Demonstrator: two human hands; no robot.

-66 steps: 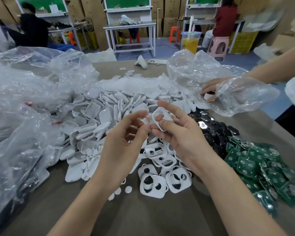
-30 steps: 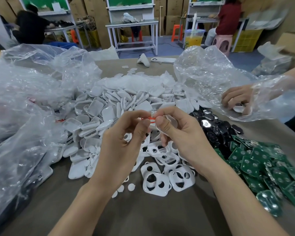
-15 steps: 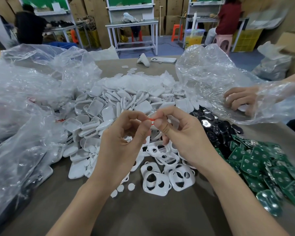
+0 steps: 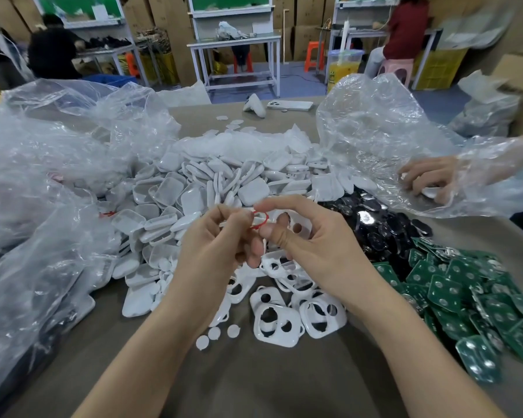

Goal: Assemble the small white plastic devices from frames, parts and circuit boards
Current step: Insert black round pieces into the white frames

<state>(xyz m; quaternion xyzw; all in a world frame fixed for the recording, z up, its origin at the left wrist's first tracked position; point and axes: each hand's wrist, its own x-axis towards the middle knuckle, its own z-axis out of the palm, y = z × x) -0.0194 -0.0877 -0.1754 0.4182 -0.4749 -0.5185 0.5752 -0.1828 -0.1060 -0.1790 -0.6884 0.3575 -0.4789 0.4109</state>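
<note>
This is a small assembly workshop. The table (image 4: 284, 381) is heaped with loose parts in bulk: white plastic shells (image 4: 224, 182), cut-out frames (image 4: 278, 324), green circuit boards (image 4: 471, 297) and black parts (image 4: 375, 221), with clear plastic bags (image 4: 43, 164) slumped on it. Behind stand a metal workbench (image 4: 236, 43), stacked cardboard boxes (image 4: 163, 13) and a yellow crate (image 4: 438, 67). Other workers sit at benches, one on a pink plastic stool (image 4: 396, 67).
</note>
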